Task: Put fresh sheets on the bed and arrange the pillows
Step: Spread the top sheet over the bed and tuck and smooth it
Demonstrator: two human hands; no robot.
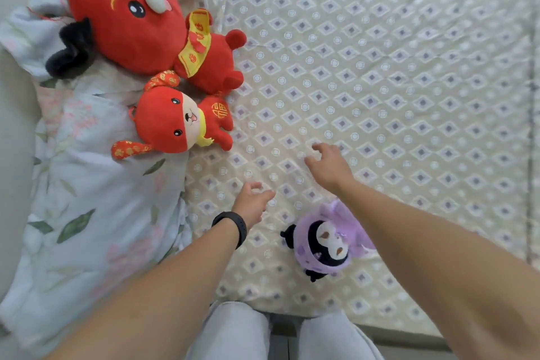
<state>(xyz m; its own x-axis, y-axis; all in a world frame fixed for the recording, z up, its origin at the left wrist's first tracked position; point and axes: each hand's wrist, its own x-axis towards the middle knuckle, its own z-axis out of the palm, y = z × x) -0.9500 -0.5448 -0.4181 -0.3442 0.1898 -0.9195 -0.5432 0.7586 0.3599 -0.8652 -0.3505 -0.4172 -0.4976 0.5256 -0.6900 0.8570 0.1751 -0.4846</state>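
Both arms are out over the bed, and the beige bedsheet with its purple diamond and white ring print (380, 67) lies across the mattress, running out to the bed's far and right edges. The left hand (252, 202), with a black band on the wrist (233, 226), hovers near the near edge of the bed; its fingers (267, 193) are loosely curled and hold nothing. The right hand (328, 165) reaches further in toward the middle of the bed, fingers (320, 147) spread and slightly bent, and whether they touch the sheet I cannot tell.

Along the left edge of the bed lies the pale floral pillow with green leaves and pink blossoms (87, 213). A large red plush animal with a yellow scarf (140, 23) lies at the far left corner, and a smaller red plush with a cream face (175, 126) sits just beside it, partly on the pillow. Near the near edge, under the right forearm, lies a small purple and black plush doll (324, 245). The person's grey trousers (233, 330) show at the bed's near edge.
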